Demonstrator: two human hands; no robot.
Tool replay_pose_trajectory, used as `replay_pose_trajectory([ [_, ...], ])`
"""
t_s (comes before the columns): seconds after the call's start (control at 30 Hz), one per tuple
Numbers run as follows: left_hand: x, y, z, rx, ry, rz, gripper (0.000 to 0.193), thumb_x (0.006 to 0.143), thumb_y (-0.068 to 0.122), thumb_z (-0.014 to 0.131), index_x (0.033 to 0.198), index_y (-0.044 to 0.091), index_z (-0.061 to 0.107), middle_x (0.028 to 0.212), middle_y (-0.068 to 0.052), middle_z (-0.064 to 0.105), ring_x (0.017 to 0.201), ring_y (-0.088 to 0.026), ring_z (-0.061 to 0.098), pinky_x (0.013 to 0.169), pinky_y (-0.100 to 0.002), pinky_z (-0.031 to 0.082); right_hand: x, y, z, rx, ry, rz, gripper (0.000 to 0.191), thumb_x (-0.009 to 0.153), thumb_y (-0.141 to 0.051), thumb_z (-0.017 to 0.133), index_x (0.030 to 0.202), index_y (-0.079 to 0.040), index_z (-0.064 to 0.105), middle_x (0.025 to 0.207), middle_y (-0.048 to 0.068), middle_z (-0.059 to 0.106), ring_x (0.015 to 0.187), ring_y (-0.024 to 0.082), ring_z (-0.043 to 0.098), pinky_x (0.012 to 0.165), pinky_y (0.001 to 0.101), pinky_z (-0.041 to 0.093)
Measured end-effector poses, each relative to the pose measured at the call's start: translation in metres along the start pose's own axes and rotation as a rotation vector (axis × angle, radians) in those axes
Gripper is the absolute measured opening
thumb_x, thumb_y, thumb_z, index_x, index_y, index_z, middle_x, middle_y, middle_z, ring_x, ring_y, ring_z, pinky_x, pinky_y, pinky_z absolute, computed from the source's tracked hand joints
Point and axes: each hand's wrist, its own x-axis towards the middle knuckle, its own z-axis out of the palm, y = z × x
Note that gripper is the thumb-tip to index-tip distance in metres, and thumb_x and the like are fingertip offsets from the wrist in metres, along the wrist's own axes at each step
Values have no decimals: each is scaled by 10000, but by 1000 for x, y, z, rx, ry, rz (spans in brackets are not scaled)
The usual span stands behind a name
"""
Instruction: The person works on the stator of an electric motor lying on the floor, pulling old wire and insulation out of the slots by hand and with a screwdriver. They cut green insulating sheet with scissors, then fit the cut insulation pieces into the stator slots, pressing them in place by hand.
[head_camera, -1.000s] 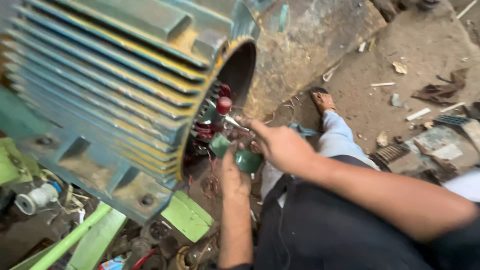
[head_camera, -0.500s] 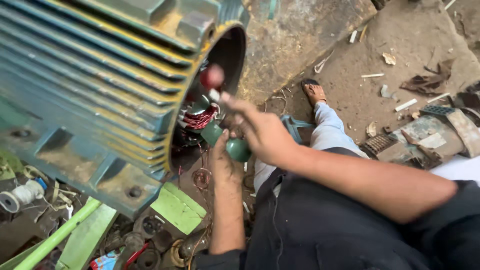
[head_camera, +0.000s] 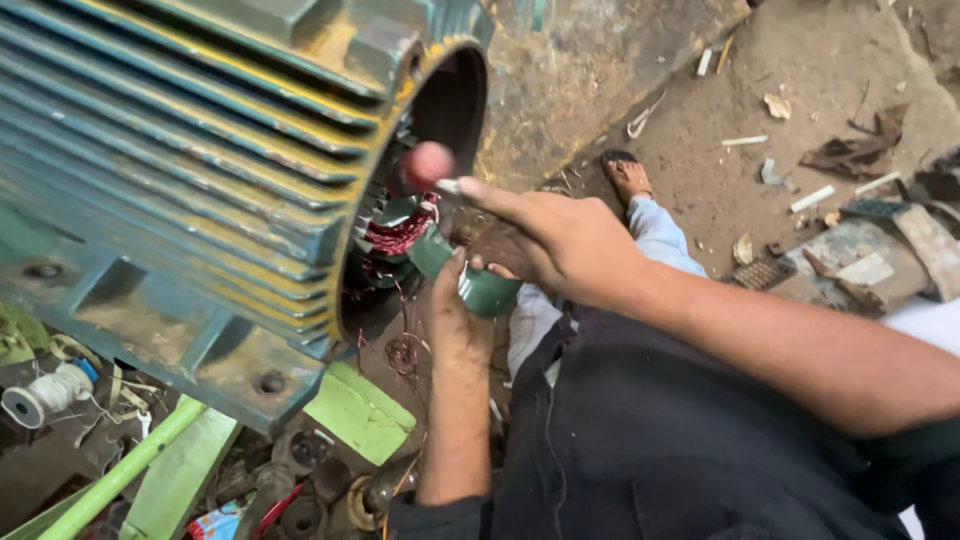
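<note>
1. Right hand (head_camera: 560, 240) fingers pinched together on a thin tool with a red knob (head_camera: 428, 163), long axis pointing into the motor housing (head_camera: 200, 180) bore ahead
2. Left hand (head_camera: 455, 320), just below, clamped on a green sleeve (head_camera: 470, 280), nearer the copper windings (head_camera: 400, 235)

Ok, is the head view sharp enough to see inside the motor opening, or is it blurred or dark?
Head view: even daylight, no glare; the ribbed blue-green motor housing is sharp, the red round knob by the right hand is motion-blurred, and the bore behind the copper windings lies in deep shadow.
</note>
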Motion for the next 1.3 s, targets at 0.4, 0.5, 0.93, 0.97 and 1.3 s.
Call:
replay_pose_trajectory([
  [0.4, 22, -3, -10, -168, 15, 0, 145, 949, 187, 638, 1038, 73, 641, 875, -35, 654, 783, -243, 657, 670, -459, 567, 9, 41, 12, -367, 39, -188, 641, 899, -216, 696, 1505, -319, 512, 810, 103, 540, 667, 314, 606, 559, 423, 486],
  [0.5, 17, -2, -7, -230, 2, -16, 140, 1020, 166, 637, 1093, 47, 620, 934, -75, 646, 866, -234, 655, 791, -436, 591, 13, 38, 12, -358, -57, -95, 683, 926, -160, 684, 1579, -238, 498, 844, 89, 540, 685, 315, 609, 574, 427, 498],
  [0.93, 11, 3, 2, -214, -4, -185, 203, 972, 312, 656, 962, 111, 628, 917, -70, 693, 841, -248, 681, 685, -416, 554, 10, 28, 13, -109, 0, 6, 532, 1031, -198, 600, 1549, -255, 491, 942, 126, 634, 832, 347, 663, 706, 447, 536],
  [0.97, 11, 3, 3, -161, -16, -136, 213, 966, 324, 659, 955, 112, 636, 914, -89, 704, 828, -257, 684, 664, -405, 541, 10, 28, 13, -209, -91, 74, 552, 992, -223, 619, 1531, -274, 509, 888, 137, 626, 778, 353, 661, 664, 459, 528],
  [1.3, 10, 2, 11, -195, 40, 0, 118, 990, 190, 633, 1006, 73, 640, 875, -39, 674, 817, -212, 672, 711, -415, 571, 4, 35, 7, -359, -195, 173, 631, 930, -193, 609, 1545, -261, 485, 907, 144, 616, 752, 377, 654, 616, 485, 519],
])
